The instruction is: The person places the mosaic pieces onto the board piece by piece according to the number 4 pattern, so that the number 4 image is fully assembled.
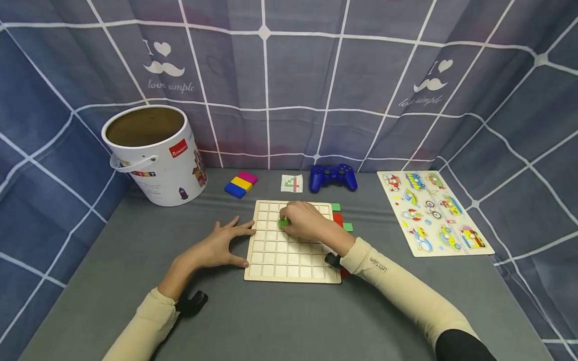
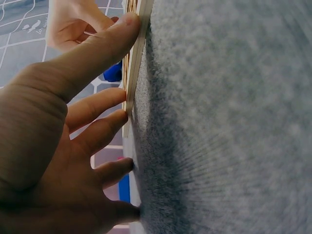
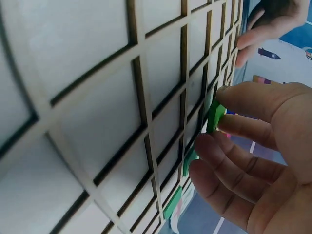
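Note:
A pale wooden grid board (image 1: 274,256) lies flat on the table. My left hand (image 1: 224,244) is spread along its left edge, fingertips and thumb touching the side; the left wrist view shows the thumb (image 2: 105,46) against the rim. My right hand (image 1: 306,220) reaches over the upper part of the board. Between its thumb and index finger it pinches a small green tile (image 3: 215,116), tilted close over the grid. Two more green tiles, one a green square (image 3: 172,202), sit at the grid beyond that hand in the right wrist view; the right hand hides them from the head view.
Green and red tiles (image 1: 338,218) poke out along the board's right side. Behind it are blue, yellow and pink blocks (image 1: 241,183), a small grid card (image 1: 291,183) and a blue game controller (image 1: 332,177). A white bucket (image 1: 158,170) stands back left; a picture board (image 1: 433,215) lies right.

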`<state>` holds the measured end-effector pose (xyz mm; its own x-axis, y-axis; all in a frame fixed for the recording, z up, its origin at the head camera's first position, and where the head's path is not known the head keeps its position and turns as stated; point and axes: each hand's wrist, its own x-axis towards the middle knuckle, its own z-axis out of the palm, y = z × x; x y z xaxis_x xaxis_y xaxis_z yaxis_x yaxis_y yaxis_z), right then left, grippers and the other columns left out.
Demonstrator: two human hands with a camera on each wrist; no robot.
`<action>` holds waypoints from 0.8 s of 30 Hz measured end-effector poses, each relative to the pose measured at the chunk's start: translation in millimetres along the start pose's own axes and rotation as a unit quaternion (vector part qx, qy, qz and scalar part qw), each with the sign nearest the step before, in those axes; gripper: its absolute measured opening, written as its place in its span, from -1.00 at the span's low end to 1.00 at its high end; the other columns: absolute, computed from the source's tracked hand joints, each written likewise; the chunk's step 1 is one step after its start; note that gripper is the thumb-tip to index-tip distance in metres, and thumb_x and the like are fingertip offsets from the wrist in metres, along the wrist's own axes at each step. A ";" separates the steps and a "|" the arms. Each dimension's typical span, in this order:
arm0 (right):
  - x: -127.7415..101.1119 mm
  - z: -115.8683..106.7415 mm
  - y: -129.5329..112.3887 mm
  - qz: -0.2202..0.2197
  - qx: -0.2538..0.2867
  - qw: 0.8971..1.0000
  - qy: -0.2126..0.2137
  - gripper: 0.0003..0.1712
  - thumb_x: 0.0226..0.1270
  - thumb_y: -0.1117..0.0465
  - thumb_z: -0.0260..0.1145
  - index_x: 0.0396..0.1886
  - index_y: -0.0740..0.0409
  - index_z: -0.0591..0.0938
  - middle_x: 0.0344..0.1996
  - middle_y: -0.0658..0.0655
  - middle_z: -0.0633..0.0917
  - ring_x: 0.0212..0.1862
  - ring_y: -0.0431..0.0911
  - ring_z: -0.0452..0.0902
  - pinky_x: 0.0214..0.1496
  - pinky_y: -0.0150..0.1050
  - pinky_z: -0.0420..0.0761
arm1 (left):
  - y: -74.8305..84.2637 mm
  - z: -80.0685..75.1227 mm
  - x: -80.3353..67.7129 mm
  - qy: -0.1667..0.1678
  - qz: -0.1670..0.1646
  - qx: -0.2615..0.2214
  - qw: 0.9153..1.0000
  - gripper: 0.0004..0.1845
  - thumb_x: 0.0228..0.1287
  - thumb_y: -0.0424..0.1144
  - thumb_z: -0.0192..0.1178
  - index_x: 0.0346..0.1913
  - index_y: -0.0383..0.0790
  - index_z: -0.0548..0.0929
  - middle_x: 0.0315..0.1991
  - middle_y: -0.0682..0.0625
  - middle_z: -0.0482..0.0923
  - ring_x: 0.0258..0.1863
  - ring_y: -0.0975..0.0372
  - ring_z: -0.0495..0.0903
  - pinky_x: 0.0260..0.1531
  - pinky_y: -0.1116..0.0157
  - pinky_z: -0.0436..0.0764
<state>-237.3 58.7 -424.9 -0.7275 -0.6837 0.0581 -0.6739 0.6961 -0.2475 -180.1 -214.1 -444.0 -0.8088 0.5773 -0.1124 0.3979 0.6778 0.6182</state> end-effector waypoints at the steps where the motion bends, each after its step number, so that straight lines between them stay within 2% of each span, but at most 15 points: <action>1: 1.5 1.0 -1.3 -0.002 -0.001 1.000 -0.003 -0.82 0.19 0.23 0.45 -0.53 0.04 0.60 -0.57 -0.05 0.45 -0.52 -0.21 0.29 -0.53 -0.33 0.27 | -0.7 -0.5 -0.8 0.000 0.000 0.001 1.000 -0.11 -0.08 0.01 0.61 0.38 -0.10 0.51 0.55 0.00 0.12 0.53 -0.21 -0.17 0.23 -0.49 -0.35; 5: 5.5 2.1 -5.4 -0.010 0.003 1.000 -0.009 -0.68 0.19 0.25 0.47 -0.64 0.01 0.52 -0.62 -0.08 0.39 -0.53 -0.21 0.26 -0.52 -0.33 0.26 | -1.4 -2.2 -3.0 -0.002 -0.002 0.001 1.000 -0.11 -0.08 0.01 0.61 0.38 -0.11 0.50 0.55 -0.01 0.12 0.53 -0.22 -0.17 0.22 -0.49 -0.36; 11: 10.8 -2.8 -7.2 -0.008 0.001 1.000 -0.007 -0.54 0.13 0.31 0.44 -0.74 0.06 0.34 -0.69 -0.08 0.19 -0.58 -0.22 0.07 -0.54 -0.33 0.10 | -0.6 -4.3 -2.5 0.003 -0.001 0.004 1.000 -0.11 -0.08 0.00 0.61 0.38 -0.12 0.51 0.55 -0.01 0.13 0.53 -0.23 -0.15 0.21 -0.50 -0.35; 18: -0.4 -4.6 -5.4 0.002 -0.004 1.000 -0.004 -0.80 0.08 0.28 0.47 -0.59 0.07 0.59 -0.58 -0.05 0.44 -0.54 -0.20 0.23 -0.55 -0.32 0.21 | 1.2 3.6 0.7 0.000 0.004 0.005 1.000 -0.11 -0.07 0.02 0.60 0.38 -0.10 0.51 0.55 0.02 0.13 0.53 -0.21 -0.15 0.23 -0.49 -0.34; 21: -9.1 -7.7 -1.5 0.002 0.007 1.000 0.004 -0.85 0.14 0.23 0.49 -0.47 0.10 0.64 -0.53 -0.01 0.50 -0.53 -0.18 0.26 -0.56 -0.30 0.23 | 1.4 4.0 1.6 -0.002 -0.003 0.007 1.000 -0.11 -0.07 0.01 0.60 0.39 -0.08 0.50 0.56 0.03 0.12 0.54 -0.19 -0.15 0.24 -0.47 -0.34; 24: -19.1 -13.5 4.9 0.006 0.023 1.000 0.012 -0.83 0.21 0.14 0.50 -0.28 0.11 0.73 -0.36 0.03 0.65 -0.45 -0.19 0.43 -0.51 -0.32 0.39 | 1.7 0.1 0.5 -0.001 -0.010 0.009 1.000 -0.11 -0.08 -0.01 0.61 0.39 -0.09 0.50 0.56 0.02 0.12 0.54 -0.19 -0.16 0.24 -0.47 -0.35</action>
<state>-228.4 78.1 -414.2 -0.7390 -0.6693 0.0772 -0.6586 0.6936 -0.2919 -179.8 -212.7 -443.1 -0.8165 0.5634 -0.1259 0.3891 0.6982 0.6009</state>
